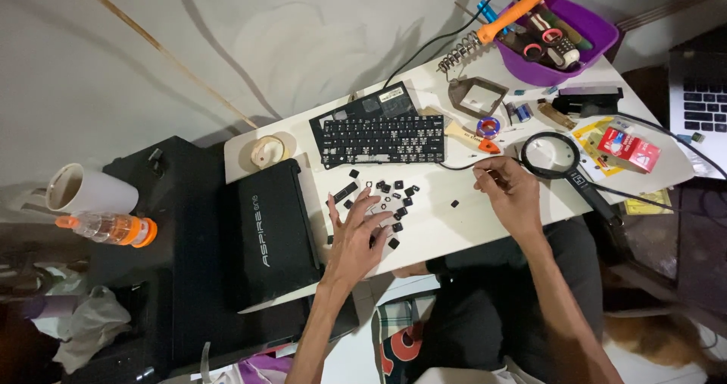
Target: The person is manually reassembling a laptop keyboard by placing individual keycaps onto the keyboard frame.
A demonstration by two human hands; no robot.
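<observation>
black keycaps [395, 199], white table [454, 225], purple bowl [564, 32], orange-handled tool [515, 11]

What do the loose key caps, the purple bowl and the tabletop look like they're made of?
Key caps: apparently black matte plastic; small, thin, dull squares beside the left hand. Purple bowl: probably moulded plastic; even colour, soft sheen on the thin rim. Tabletop: smooth white surface, possibly laminate or painted board; the core cannot be seen.

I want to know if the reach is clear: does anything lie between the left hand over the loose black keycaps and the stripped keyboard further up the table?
Only more loose keycaps lie between the left hand and the keyboard; nothing larger shows there.
</observation>
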